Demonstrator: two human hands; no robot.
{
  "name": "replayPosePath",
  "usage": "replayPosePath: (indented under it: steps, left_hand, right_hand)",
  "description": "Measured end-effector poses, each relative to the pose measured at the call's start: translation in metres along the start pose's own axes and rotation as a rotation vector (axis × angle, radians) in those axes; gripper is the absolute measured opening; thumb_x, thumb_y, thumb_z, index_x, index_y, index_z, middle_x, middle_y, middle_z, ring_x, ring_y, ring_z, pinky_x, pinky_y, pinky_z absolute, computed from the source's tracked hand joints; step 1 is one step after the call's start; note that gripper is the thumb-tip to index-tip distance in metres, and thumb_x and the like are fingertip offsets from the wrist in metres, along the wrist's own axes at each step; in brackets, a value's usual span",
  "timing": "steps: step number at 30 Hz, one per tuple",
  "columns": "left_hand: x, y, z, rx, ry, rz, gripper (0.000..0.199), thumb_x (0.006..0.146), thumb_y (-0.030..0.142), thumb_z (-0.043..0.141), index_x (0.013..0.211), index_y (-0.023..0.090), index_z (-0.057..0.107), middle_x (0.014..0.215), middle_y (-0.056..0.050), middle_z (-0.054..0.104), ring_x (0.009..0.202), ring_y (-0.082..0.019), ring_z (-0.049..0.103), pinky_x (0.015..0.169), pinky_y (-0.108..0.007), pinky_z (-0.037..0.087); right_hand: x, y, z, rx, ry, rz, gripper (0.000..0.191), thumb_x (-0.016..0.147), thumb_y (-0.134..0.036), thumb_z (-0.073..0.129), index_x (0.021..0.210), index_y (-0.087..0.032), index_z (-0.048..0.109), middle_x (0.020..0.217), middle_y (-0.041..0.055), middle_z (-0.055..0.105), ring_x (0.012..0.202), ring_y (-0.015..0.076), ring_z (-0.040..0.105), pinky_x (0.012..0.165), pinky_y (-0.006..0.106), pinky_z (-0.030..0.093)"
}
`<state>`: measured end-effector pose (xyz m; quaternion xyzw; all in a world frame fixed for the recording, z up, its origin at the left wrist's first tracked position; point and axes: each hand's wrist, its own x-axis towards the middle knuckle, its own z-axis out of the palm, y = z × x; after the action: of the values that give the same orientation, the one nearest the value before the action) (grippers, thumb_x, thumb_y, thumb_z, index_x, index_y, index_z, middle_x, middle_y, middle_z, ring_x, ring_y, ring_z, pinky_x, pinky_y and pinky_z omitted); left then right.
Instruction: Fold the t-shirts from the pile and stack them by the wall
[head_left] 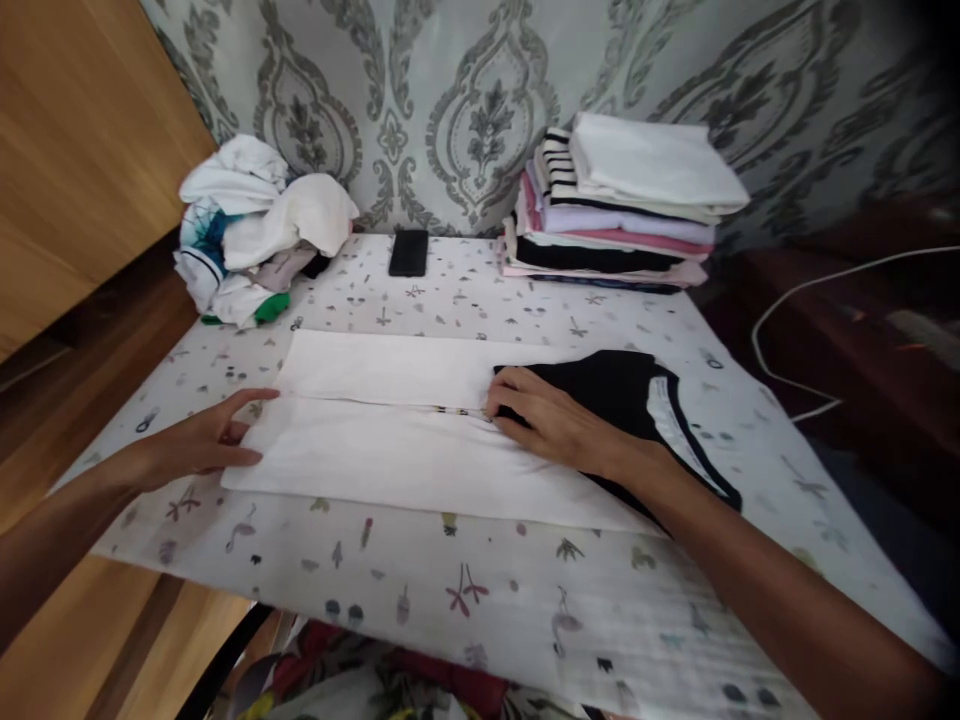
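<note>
A white and black T-shirt (375,455) lies flat in front of me, its two long sides folded in so that they meet along a middle line. Its black part and neckline are at the right, the white hem at the left. At the hem end, my left hand (206,440) is open, thumb and forefinger apart at the shirt's edge. My right hand (551,420) rests on the shirt near its middle, the bent fingers closed on the fabric where black meets white. The palm side of that hand is hidden.
A patterned white cloth (420,590) covers the table. Loose crumpled clothes (255,230) are heaped at the back left, and a stack of folded clothes (615,215) stands at the back right. Between them lies a black phone (409,253). A white cable (780,300) hangs at the right.
</note>
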<state>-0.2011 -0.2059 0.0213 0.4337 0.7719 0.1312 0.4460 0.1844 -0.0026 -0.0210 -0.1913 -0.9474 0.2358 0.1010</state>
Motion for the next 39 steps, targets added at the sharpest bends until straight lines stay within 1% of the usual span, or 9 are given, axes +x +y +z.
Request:
replayPosePath:
  steps: [5, 8, 12, 16, 20, 24, 30, 34, 39]
  left_hand:
    - [0.0, 0.009, 0.002, 0.483, 0.259, 0.081, 0.069, 0.083, 0.049, 0.055, 0.146, 0.029, 0.039, 0.076, 0.002, 0.061, 0.058, -0.018, 0.057, 0.056, -0.027, 0.039]
    - [0.009, 0.028, 0.022, 0.687, 0.417, 0.316, 0.053, 0.094, 0.054, 0.044, 0.139, 0.026, 0.049, 0.094, -0.004, 0.069, 0.072, -0.023, 0.065, 0.061, -0.031, 0.046]
    - [0.03, 0.047, 0.072, 0.679, 0.308, 0.862, 0.045, 0.103, 0.047, 0.034, 0.134, 0.023, 0.056, 0.133, -0.01, 0.064, 0.119, -0.026, 0.062, 0.098, -0.038, 0.051]
    - [0.051, 0.046, 0.105, 0.797, 0.222, 1.086, 0.052, 0.104, 0.045, 0.037, 0.152, 0.024, 0.038, 0.157, -0.008, 0.044, 0.144, -0.023, 0.04, 0.122, -0.043, 0.029]
    - [0.058, 0.04, 0.106, 0.879, 0.221, 1.128, 0.058, 0.104, 0.044, 0.039, 0.158, 0.024, 0.026, 0.163, -0.006, 0.034, 0.151, -0.02, 0.027, 0.126, -0.043, 0.016]
    - [0.057, 0.04, 0.103, 0.885, 0.212, 1.121, 0.06, 0.104, 0.045, 0.038, 0.159, 0.026, 0.021, 0.164, -0.005, 0.029, 0.152, -0.021, 0.026, 0.126, -0.044, 0.016]
    - [0.055, 0.041, 0.102, 0.881, 0.216, 1.123, 0.062, 0.104, 0.046, 0.038, 0.16, 0.028, 0.018, 0.164, -0.005, 0.029, 0.151, -0.023, 0.028, 0.125, -0.046, 0.019]
    - [0.057, 0.026, 0.087, 0.923, 0.303, 1.062, 0.066, 0.104, 0.046, 0.038, 0.161, 0.029, 0.011, 0.164, -0.006, 0.028, 0.151, -0.024, 0.028, 0.125, -0.046, 0.017]
    - [0.061, -0.001, 0.063, 0.937, 0.417, 0.913, 0.065, 0.104, 0.048, 0.032, 0.162, 0.03, 0.007, 0.165, -0.005, 0.027, 0.151, -0.023, 0.029, 0.125, -0.044, 0.016]
  right_hand:
    - [-0.006, 0.014, -0.004, -0.069, 0.157, 0.211, 0.028, 0.095, -0.019, 0.043, 0.119, -0.02, 0.058, 0.122, 0.011, 0.055, 0.089, 0.0198, 0.062, 0.082, 0.035, 0.051]
    - [-0.006, 0.021, -0.008, -0.199, 0.095, 0.342, 0.034, 0.093, -0.019, 0.047, 0.125, -0.02, 0.057, 0.131, 0.0123, 0.052, 0.095, 0.023, 0.065, 0.085, 0.037, 0.051]
    - [-0.002, 0.026, -0.007, -0.233, 0.066, 0.433, 0.029, 0.092, -0.02, 0.051, 0.12, -0.019, 0.057, 0.121, 0.0113, 0.058, 0.093, 0.0238, 0.065, 0.081, 0.036, 0.05]
    - [0.001, 0.033, -0.006, -0.216, 0.109, 0.507, 0.017, 0.091, -0.025, 0.055, 0.107, -0.019, 0.059, 0.109, 0.0095, 0.062, 0.09, 0.023, 0.063, 0.078, 0.034, 0.047]
    - [0.0, 0.03, -0.01, -0.212, 0.179, 0.539, 0.006, 0.087, -0.025, 0.06, 0.09, -0.02, 0.058, 0.092, 0.0049, 0.063, 0.077, 0.0192, 0.059, 0.07, 0.031, 0.042]
    - [0.002, 0.016, -0.01, -0.309, 0.291, 0.637, 0.009, 0.089, -0.024, 0.056, 0.097, -0.021, 0.06, 0.089, 0.005, 0.066, 0.073, 0.0205, 0.059, 0.062, 0.03, 0.038]
    - [0.0, 0.01, 0.0, -0.344, 0.334, 0.599, 0.041, 0.089, -0.025, 0.056, 0.13, -0.021, 0.054, 0.127, 0.0121, 0.06, 0.075, 0.0219, 0.066, 0.061, 0.034, 0.049]
    - [-0.024, 0.017, 0.01, -0.31, 0.352, 0.337, 0.036, 0.098, -0.026, 0.042, 0.131, -0.018, 0.056, 0.132, 0.0144, 0.061, 0.109, 0.0269, 0.066, 0.09, 0.042, 0.056]
    - [-0.054, 0.034, 0.022, -0.4, 0.237, 0.303, 0.05, 0.104, -0.039, 0.034, 0.145, -0.014, 0.048, 0.154, 0.0175, 0.046, 0.146, 0.0281, 0.038, 0.118, 0.051, 0.035]
